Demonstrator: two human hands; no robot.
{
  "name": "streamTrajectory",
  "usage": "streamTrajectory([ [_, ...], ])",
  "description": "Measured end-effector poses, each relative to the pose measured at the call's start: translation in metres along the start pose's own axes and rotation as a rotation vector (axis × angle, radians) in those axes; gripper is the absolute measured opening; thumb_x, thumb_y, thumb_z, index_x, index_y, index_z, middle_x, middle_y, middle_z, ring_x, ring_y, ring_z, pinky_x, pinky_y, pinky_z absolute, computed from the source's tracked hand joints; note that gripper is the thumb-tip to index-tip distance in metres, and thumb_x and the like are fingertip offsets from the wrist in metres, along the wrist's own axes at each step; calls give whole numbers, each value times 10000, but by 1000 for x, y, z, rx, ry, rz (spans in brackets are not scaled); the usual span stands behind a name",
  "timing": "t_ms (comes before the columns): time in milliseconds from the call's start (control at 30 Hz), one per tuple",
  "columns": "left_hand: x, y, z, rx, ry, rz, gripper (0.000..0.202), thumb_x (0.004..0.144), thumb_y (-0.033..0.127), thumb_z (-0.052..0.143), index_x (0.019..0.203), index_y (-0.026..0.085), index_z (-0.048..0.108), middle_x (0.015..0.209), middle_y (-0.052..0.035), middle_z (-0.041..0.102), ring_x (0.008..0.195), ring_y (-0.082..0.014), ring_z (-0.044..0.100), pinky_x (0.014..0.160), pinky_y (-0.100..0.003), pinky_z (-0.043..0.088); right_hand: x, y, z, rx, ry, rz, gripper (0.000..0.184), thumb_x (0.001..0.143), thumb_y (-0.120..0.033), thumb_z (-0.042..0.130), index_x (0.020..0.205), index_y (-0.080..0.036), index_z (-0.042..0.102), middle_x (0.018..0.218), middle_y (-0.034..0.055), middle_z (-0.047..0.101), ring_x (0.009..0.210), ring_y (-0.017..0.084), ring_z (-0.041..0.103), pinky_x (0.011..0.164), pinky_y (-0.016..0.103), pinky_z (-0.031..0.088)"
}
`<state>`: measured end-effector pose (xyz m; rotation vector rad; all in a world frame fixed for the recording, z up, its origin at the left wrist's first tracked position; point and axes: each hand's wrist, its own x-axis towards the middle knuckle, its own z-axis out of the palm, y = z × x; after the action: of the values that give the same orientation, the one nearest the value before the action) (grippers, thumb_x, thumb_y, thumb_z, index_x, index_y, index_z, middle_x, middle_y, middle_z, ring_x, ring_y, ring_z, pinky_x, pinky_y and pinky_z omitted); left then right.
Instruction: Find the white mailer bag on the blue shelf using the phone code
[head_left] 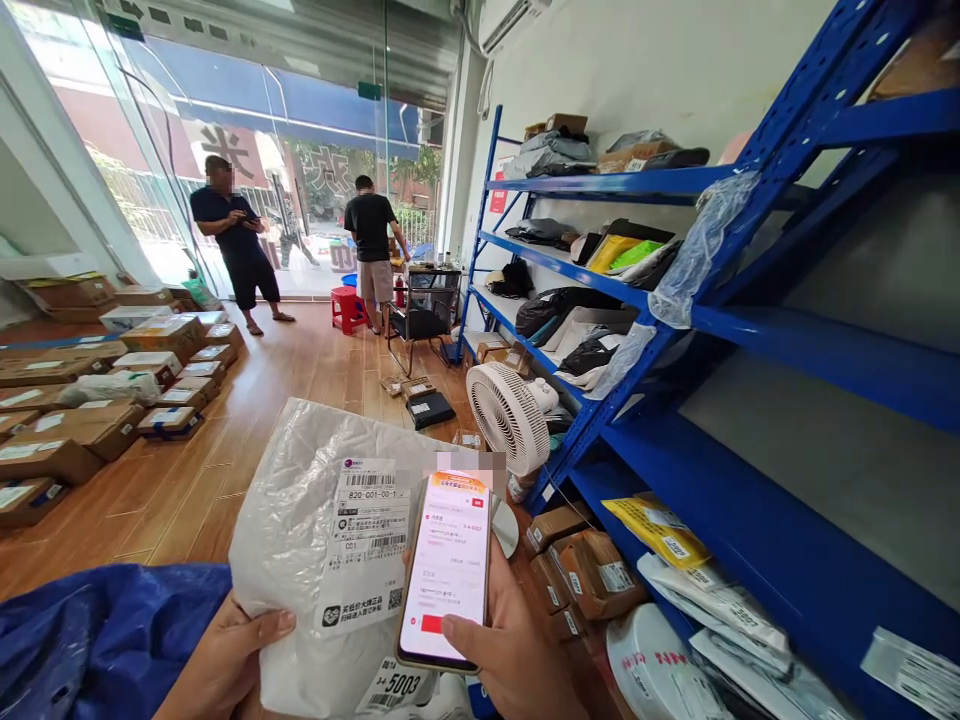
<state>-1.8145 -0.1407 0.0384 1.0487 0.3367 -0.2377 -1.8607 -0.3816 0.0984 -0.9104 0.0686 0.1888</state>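
Note:
A white padded mailer (289, 500) fills the lower middle of the view, tilted up toward me. My left hand (236, 640) grips its lower left edge, thumb on the front. A printed shipping label (365, 550) is stuck on the mailer, and a smaller sticker reading 5003 (397, 685) shows near its bottom edge. My right hand (510, 640) is wrapped round a smartphone (446, 570), which overlaps the mailer's right side. The phone's screen is lit, with a red button near the bottom. My right thumb rests at the screen's lower right, by that button.
Blue metal shelves (577, 270) with parcels line the right side. A white fan (506, 420) stands before them. Boxes (90, 425) cover the left floor. Two people (232, 230) stand by the glass front, near a red stool (347, 310) and a black chair (416, 325).

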Motion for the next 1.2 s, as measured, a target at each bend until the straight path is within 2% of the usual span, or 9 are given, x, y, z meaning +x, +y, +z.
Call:
streamTrajectory([
  [133,-2,0,3,20,19,24,463,345,247,894,777,174,743,815,-110,762,855,-416,693,753,-473,597,0,-1,0,-14,17,-10,843,602,-261,837,1334,-216,422,1244,128,658,1105,276,635,903,395,509],
  [367,-5,2,5,11,19,21,423,365,229,878,760,170,737,819,-123,760,866,-427,689,773,-497,586,3,-3,-1,-3,9,26,935,582,-264,853,1375,-217,360,1252,137,653,1133,282,626,931,407,502],
  [533,-7,3,6,16,16,24,423,355,251,887,744,169,740,812,-125,760,840,-422,693,761,-491,587,3,-3,0,1,8,26,870,584,-230,844,1336,-211,406,1240,137,660,1114,276,636,924,407,502],
  [833,-4,1,4,10,21,35,405,366,230,865,743,151,740,800,-145,755,884,-443,680,773,-490,583,5,-3,0,13,-24,25,896,596,-242,839,1358,-206,370,1237,144,660,1117,281,634,929,417,497],
  [933,-4,1,3,8,35,39,453,356,228,868,788,164,745,791,-128,757,883,-435,682,765,-486,585,5,-3,-1,3,-29,30,905,600,-240,836,1367,-210,355,1257,149,647,1145,290,618,949,422,482],
  [1100,1,-1,-1,22,61,37,641,334,243,880,956,182,743,790,-104,761,837,-422,691,716,-473,597,7,0,-5,1,-74,27,892,621,-229,819,1367,-222,330,1272,143,639,1137,270,622,931,411,486],
  [1200,3,-1,-5,31,52,36,668,310,262,891,958,191,743,766,-98,759,871,-431,685,728,-472,599,9,3,-7,-3,-82,29,901,633,-188,798,1377,-222,291,1287,140,629,1145,266,617,940,425,479],
])
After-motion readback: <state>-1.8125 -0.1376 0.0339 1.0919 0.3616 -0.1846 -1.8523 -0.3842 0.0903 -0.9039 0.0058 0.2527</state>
